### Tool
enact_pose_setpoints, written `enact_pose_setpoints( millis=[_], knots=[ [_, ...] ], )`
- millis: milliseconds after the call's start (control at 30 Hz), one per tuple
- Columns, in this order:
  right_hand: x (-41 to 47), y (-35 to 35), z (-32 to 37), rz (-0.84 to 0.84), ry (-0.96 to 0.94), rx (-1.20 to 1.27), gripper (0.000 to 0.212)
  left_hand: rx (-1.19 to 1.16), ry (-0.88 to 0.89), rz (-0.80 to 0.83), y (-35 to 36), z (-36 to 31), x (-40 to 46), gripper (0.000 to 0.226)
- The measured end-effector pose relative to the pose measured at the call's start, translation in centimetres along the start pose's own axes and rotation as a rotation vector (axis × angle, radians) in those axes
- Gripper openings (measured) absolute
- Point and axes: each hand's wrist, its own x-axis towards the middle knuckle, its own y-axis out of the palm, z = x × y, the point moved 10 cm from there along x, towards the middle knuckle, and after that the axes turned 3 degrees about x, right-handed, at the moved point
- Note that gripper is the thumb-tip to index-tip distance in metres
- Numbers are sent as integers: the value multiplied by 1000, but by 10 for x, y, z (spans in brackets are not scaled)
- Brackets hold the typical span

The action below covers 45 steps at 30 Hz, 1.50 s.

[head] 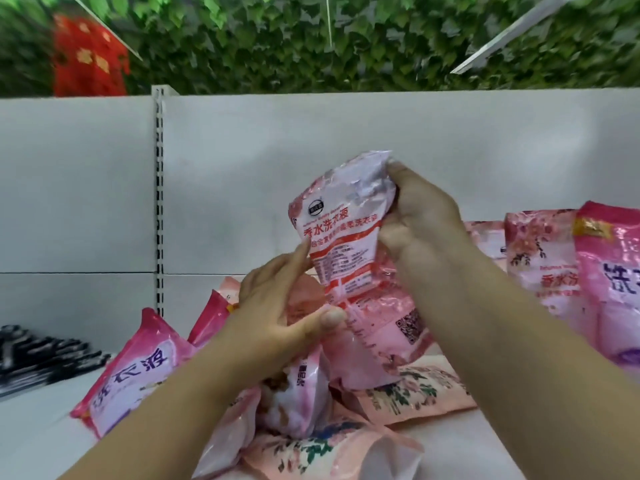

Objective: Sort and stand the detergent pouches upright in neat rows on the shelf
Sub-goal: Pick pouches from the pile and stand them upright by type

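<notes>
A pale pink detergent pouch (349, 244) with red print is lifted above the white shelf (41, 434), its back label facing me. My right hand (419, 216) grips its upper right edge. My left hand (277, 306) pinches its lower left side, thumb on the front. Below lies a loose heap of pink pouches (311, 403), flat and overlapping. A darker pink pouch (135, 368) lies tilted at the left of the heap. At the right, two pouches (540, 258) stand upright, with a darker pink one (616, 278) nearest the frame edge.
A white back panel (277, 140) with a slotted upright (159, 202) rises behind the shelf. Dark packaged goods (38, 358) lie at the far left. Green artificial leaves (311, 39) and a red hanging (88, 57) show above the panel.
</notes>
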Motion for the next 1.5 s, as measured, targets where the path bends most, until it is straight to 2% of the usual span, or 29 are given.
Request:
enact_pose_setpoints(
  millis=[100,167,200,267,333,367,400,467,600,700,767,900,1000,1100,1167,1233,1267,1333,1400,1467,1500],
  knots=[
    [-16,42,-45,200,213,176,5,-413,-83,-71,-8,-5,7,98],
    [-29,58,-67,321,293,125,17,-742,-153,3,-1,-2,2,109],
    [-34,61,-71,340,290,49,20,-746,-154,14,0,-1,3,101],
    [-35,59,-66,342,254,-63,20,-698,-218,-84,-8,3,2,62],
    [-24,45,-46,262,158,-61,14,-690,-257,-104,-11,6,-6,37],
    [-17,31,-33,196,80,-93,10,-681,-265,-95,-10,6,-6,32],
    [-14,18,-24,138,15,-179,7,-678,-264,-86,-10,4,-7,32],
    [-18,-3,-24,111,0,-399,18,-692,-269,-117,-15,1,-8,38],
    [-55,-7,-70,364,301,-546,36,-743,-205,-200,-27,-9,-12,26],
    [-61,-9,-84,441,430,-483,28,-709,-163,-194,-30,-15,-16,37],
    [-56,-17,-83,368,439,-439,22,-695,-148,-167,-23,-15,-12,47],
    [-47,-21,-62,240,247,-260,7,-674,-35,-168,-17,-13,-9,66],
    [-37,-27,-40,160,85,-125,6,-622,-51,-135,-14,-14,-8,86],
    [-31,-35,-25,86,11,-151,18,-418,-160,-75,-4,-8,-7,78],
    [-30,-28,-24,177,79,-154,6,-475,-176,-24,0,-4,-5,66],
    [-31,-19,-25,331,212,-125,23,-592,-185,73,4,-3,-5,60],
    [-29,-20,-25,355,247,-134,31,-649,-194,136,8,-3,-6,61],
    [-22,-31,-26,289,255,-158,38,-749,-228,249,16,-4,-10,67],
    [-13,-42,-27,174,223,-108,24,-851,-285,310,23,-1,-9,71],
    [-7,-51,-30,61,199,-7,5,-928,-312,330,28,2,-6,63],
    [-5,-54,-31,25,189,27,4,-945,-316,335,29,2,-6,60]
  ],
)
